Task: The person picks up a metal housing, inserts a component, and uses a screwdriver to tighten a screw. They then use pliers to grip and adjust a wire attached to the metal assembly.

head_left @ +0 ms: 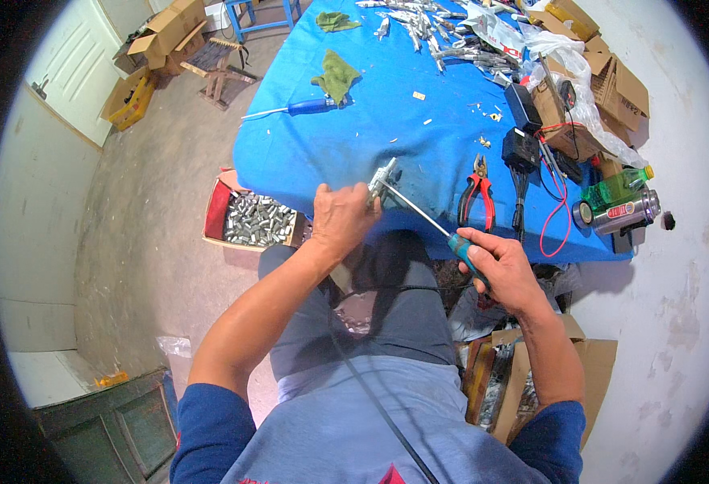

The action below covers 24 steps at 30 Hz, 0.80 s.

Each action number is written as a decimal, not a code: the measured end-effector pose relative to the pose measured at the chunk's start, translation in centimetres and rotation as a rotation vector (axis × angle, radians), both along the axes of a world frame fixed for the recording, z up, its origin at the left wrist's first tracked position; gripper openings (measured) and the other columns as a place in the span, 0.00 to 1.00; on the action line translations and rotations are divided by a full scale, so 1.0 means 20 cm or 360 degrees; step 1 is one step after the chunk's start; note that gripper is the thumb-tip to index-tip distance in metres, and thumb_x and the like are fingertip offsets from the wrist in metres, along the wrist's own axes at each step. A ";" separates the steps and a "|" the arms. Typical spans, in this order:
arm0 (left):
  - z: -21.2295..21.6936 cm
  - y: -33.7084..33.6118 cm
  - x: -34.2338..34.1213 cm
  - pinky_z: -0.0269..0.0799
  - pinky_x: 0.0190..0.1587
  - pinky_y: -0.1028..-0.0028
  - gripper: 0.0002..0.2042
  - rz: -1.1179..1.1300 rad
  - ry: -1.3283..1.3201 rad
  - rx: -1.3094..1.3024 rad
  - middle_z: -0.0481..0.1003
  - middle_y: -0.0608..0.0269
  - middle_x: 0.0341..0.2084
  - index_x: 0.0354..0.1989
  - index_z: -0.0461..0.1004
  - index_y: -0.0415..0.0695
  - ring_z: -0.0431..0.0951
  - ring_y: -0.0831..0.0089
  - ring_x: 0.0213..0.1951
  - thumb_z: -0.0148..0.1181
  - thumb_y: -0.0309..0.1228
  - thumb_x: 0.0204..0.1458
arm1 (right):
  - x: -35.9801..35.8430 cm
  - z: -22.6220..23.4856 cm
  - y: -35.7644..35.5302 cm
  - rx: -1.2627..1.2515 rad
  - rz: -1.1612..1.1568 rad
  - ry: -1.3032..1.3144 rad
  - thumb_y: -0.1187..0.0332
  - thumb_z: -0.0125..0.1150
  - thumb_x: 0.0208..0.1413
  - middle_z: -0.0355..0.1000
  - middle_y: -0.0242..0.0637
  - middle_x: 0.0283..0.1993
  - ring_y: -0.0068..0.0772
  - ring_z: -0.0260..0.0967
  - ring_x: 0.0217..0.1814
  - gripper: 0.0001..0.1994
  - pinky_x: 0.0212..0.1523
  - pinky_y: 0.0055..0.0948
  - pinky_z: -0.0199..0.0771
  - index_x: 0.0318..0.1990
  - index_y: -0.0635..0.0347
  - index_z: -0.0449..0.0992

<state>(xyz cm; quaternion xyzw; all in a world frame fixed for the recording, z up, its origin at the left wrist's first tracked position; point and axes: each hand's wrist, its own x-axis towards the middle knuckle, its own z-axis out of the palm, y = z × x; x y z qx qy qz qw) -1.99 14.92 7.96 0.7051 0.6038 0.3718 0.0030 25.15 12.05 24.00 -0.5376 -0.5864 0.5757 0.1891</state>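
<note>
Centre of frame, at the near edge of the blue-covered table (346, 145): the left hand (340, 219) is closed around a small grey metal fitting (383, 181), fingers wrapped over its lower part so only the top end shows. The right hand (503, 270) is clenched on the teal handle of a screwdriver (431, 222); its thin shaft runs up and left, tip meeting the fitting.

Judged from its look, the fitting is rigid, fairly dense for its size, and smooth — likely to twist under the driver unless gripped firmly across its body, clear of the screw end. The screwdriver is stiff and light; best held at the handle, as it is.

Just right of the hands lie red-handled pliers (477, 194), then black adapters with a red lead. A second blue-handled screwdriver (306, 106) and a green rag (336, 75) sit toward upper centre — more metal pieces heaped along the top edge. Below the table, left of centre, an open carton of similar metal parts (259, 219) rests on the floor.
</note>
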 end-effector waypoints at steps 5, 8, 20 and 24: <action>-0.03 0.01 -0.01 0.62 0.34 0.57 0.13 0.0012 0.0172 -0.0007 0.75 0.53 0.17 0.23 0.70 0.45 0.75 0.53 0.22 0.62 0.40 0.50 | 0.01 0.01 0.03 -0.0040 0.0002 0.0013 0.66 0.53 0.63 0.75 0.30 0.30 0.13 0.63 0.20 0.19 0.22 0.17 0.65 0.59 0.63 0.73; -0.04 0.01 -0.01 0.62 0.34 0.57 0.13 0.0012 0.0137 0.0016 0.75 0.53 0.17 0.23 0.70 0.45 0.75 0.53 0.21 0.62 0.39 0.50 | 0.00 0.02 0.05 -0.0072 0.0044 -0.0012 0.65 0.54 0.63 0.75 0.29 0.30 0.13 0.63 0.20 0.20 0.22 0.16 0.65 0.59 0.63 0.73; -0.03 0.05 0.03 0.62 0.32 0.57 0.13 0.0106 -0.0011 0.0034 0.75 0.52 0.16 0.21 0.70 0.45 0.75 0.52 0.20 0.61 0.38 0.50 | -0.04 0.02 0.13 0.0734 0.0434 -0.0523 0.66 0.55 0.62 0.72 0.37 0.27 0.22 0.63 0.23 0.17 0.26 0.26 0.66 0.56 0.60 0.75; -0.05 0.07 0.04 0.63 0.31 0.56 0.13 0.0138 -0.0132 0.0030 0.75 0.52 0.16 0.20 0.71 0.44 0.75 0.52 0.20 0.61 0.39 0.50 | -0.07 0.07 0.18 0.0974 0.0598 -0.0636 0.67 0.57 0.60 0.70 0.42 0.25 0.31 0.65 0.20 0.16 0.24 0.32 0.67 0.55 0.56 0.76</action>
